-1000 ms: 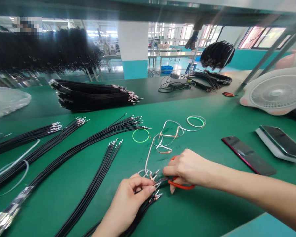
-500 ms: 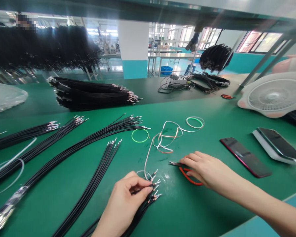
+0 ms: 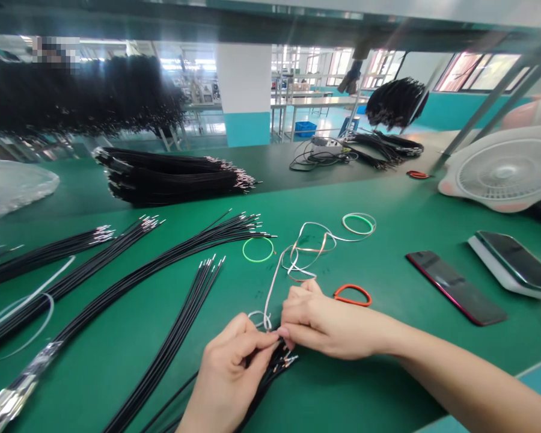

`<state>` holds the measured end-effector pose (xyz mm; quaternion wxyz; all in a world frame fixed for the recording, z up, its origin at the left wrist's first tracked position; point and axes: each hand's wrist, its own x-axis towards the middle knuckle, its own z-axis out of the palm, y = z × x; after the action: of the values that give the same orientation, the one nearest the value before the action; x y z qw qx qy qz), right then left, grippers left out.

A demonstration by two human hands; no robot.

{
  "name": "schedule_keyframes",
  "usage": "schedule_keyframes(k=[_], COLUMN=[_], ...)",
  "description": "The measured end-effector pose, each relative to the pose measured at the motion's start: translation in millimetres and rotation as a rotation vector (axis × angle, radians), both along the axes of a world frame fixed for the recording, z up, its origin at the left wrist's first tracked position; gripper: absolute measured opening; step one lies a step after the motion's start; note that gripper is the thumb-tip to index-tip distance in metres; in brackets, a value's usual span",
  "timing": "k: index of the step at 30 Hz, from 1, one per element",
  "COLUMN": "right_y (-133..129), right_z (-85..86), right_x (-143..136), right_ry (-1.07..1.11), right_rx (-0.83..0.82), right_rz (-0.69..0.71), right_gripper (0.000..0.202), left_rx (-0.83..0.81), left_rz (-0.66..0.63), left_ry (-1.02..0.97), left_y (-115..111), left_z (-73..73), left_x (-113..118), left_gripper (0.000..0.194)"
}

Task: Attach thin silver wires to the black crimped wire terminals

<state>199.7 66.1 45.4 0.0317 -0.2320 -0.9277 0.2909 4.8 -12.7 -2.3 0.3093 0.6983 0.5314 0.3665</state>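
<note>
My left hand (image 3: pixel 229 367) pinches a black cable between thumb and forefinger, above a bundle of black cables (image 3: pixel 270 385) with bare metal ends. Fingertip to fingertip with it, my right hand (image 3: pixel 331 322) is closed at the cable's end; what its fingers hold is hidden. A thin white strip (image 3: pixel 270 294) runs from a loose tangle down to a small coil just behind my fingers. Red-handled snips (image 3: pixel 352 302) lie on the green table beyond my right hand, their blades out of sight.
More black cable bundles (image 3: pixel 171 337) lie to the left, with a thick stack (image 3: pixel 171 177) behind. Green rings (image 3: pixel 258 260) rest beyond my hands. On the right are a red-edged phone (image 3: pixel 455 288), another phone (image 3: pixel 518 261) and a white fan (image 3: pixel 505 171). A shelf edge (image 3: pixel 270 24) spans overhead.
My right hand has let go of the red-handled snips and moved left to meet my left hand at the cable ends. The snips stay on the table.
</note>
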Motion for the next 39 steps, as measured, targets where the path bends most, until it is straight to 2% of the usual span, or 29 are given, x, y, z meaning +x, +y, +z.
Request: schedule_keyframes(k=[5,8,12,18,22,24,26,29,31,36,39], right_y=[2.6,3.9,4.2,0.7,1.2,3.9,7.8,12.0,11.8,2.7,-1.8], right_z=[-5.0,-8.8,-13.7,-16.2,-14.6,-14.4,-16.6,-26.1,-34.9,-54.2,-61.5], right_x=[3.5,5.6,7.4,5.1,6.0,8.3,10.3,8.8,4.1,-15.0,-25.0], right_ry=[0.019,0.054,0.130,0.185,0.196,0.237,0.315,0.446,0.481,0.350,0.311], right_rx=[0.140,0.164,0.139,0.111,0.098,0.063,0.039,0.068,0.112,0.253,0.289], right_rz=[0.104,0.153,0.131,0.101,0.096,0.073,-0.012,-0.132,-0.138,-0.046,-0.030], right_gripper=[0.028,0.022,0.011,0.014,0.025,0.027,0.030,0.024,0.013,0.027,0.024], left_rx=[-0.134,-0.237,-0.299,-0.320,-0.339,-0.406,-0.515,-0.632,-0.652,-0.663,-0.692], left_rz=[0.027,0.020,0.039,0.067,0.075,0.053,-0.014,-0.192,-0.262,-0.183,-0.177], left_ry=[-0.063,-0.082,-0.113,-0.173,-0.205,-0.226,-0.208,-0.122,-0.093,-0.058,-0.078], left_y=[0.3,1.0,1.3,0.4,-0.2,-0.7,-1.5,-2.9,-3.5,-3.2,-1.8], left_z=[-1.3,-1.0,1.9,2.0,4.1,9.8,17.6,26.1,26.3,18.4,18.7], left_x=[-1.5,-2.2,-1.9,-0.1,-0.6,-5.2,-12.8,-24.1,-27.5,-23.0,-21.4], left_gripper=[0.017,0.017,0.016,0.018,0.018,0.018,0.018,0.014,0.015,0.008,0.008])
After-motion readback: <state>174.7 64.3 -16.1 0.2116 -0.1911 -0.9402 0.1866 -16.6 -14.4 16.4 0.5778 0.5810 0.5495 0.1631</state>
